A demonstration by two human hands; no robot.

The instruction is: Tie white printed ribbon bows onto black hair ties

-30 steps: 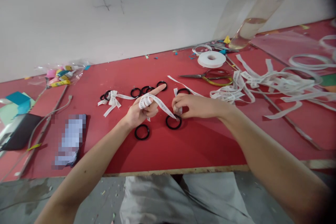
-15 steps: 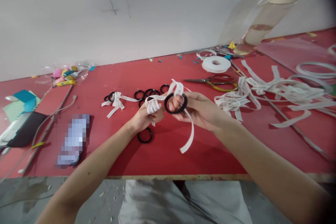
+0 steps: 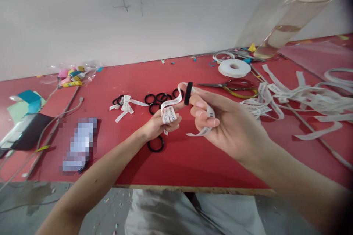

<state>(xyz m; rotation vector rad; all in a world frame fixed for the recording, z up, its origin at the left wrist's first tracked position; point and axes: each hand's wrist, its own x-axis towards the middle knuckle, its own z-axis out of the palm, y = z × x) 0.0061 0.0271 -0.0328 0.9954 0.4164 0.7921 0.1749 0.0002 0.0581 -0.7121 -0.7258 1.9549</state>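
Note:
My left hand (image 3: 162,123) is closed on a white printed ribbon (image 3: 168,115), which loops round its fingers. From there the ribbon runs up to a black hair tie (image 3: 188,93), seen edge-on. My right hand (image 3: 217,114) pinches this tie at its fingertips, and the ribbon's tail (image 3: 204,131) curls across its bent fingers. Behind my left hand, several black hair ties (image 3: 162,97) lie grouped on the red table (image 3: 209,165). Another tie (image 3: 156,144) lies just below that hand. Left of the group, a white ribbon bow (image 3: 126,106) sits against black ties.
Scissors (image 3: 228,86) lie behind my right hand, near a white ribbon roll (image 3: 234,68). Cut ribbons (image 3: 292,97) are heaped on the right. A clear bottle (image 3: 286,31) leans at the wall. On the left are a pixelated phone-like object (image 3: 79,145), a cable (image 3: 60,115) and a plastic bag (image 3: 74,75).
My right hand has turned and risen slightly, so the hair tie now shows edge-on instead of as an open ring. The ribbon tail now lies over its fingers. The view has shifted slightly.

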